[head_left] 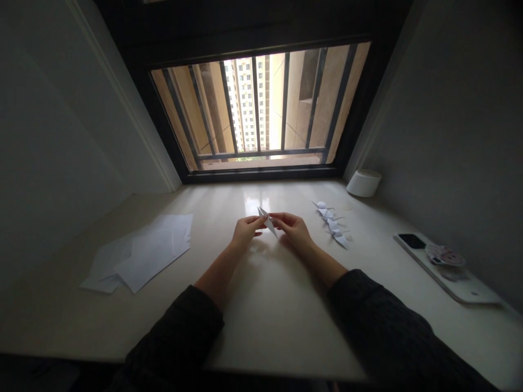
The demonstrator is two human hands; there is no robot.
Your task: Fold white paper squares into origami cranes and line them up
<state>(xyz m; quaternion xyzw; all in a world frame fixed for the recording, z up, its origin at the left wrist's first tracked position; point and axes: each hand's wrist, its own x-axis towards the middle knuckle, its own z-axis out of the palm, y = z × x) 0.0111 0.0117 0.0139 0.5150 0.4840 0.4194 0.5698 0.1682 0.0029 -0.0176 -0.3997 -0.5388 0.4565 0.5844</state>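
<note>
My left hand (245,230) and my right hand (295,227) meet above the middle of the pale desk (261,305). Both pinch a small, pointed piece of folded white paper (267,220) held between them, slightly above the surface. Fingers of each hand are closed on the paper's edges. Dark sleeves cover both forearms near the bottom of the view.
Several loose white paper sheets (143,253) lie at the left. Small folded paper figures (333,224) sit in a row to the right of my hands. A white phone (445,267) lies far right, a white round container (363,182) by the barred window (261,109).
</note>
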